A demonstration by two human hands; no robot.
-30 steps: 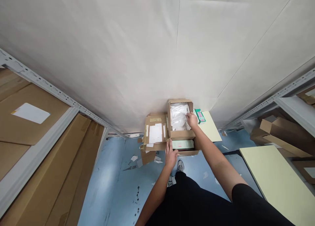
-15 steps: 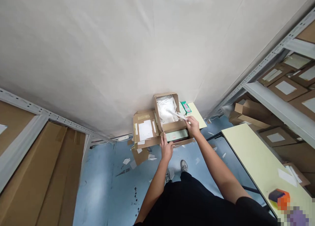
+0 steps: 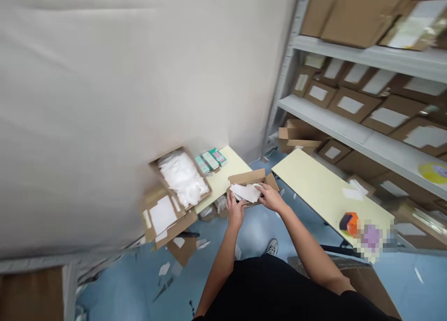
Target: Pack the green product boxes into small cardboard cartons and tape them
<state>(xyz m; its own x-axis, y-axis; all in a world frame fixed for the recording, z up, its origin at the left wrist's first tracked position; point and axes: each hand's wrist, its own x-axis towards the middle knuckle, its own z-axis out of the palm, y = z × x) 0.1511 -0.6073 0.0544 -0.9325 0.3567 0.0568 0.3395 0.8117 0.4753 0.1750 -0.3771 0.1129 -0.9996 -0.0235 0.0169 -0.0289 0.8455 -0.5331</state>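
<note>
Both my hands hold a small open cardboard box [image 3: 250, 177] in front of me, above the blue floor. My left hand [image 3: 234, 210] grips its near left edge. My right hand [image 3: 269, 197] is closed on a white plastic packet [image 3: 245, 192] lying over the box's opening. To the left, a larger open carton [image 3: 159, 161] full of white plastic packets [image 3: 183, 177] stands against the white wall. Three green and pink small boxes [image 3: 210, 160] lie on a pale yellow board [image 3: 228, 168] beside it.
A pale yellow table [image 3: 314, 186] on the right carries an orange tape dispenser [image 3: 349, 223]. Grey metal shelves [image 3: 363, 137] with several labelled cartons fill the right side. Flattened cardboard [image 3: 164, 218] and paper scraps litter the floor at left.
The small box has come away from the large carton and moved right, held in both hands. A white packet went from the carton onto it. The view has swung right.
</note>
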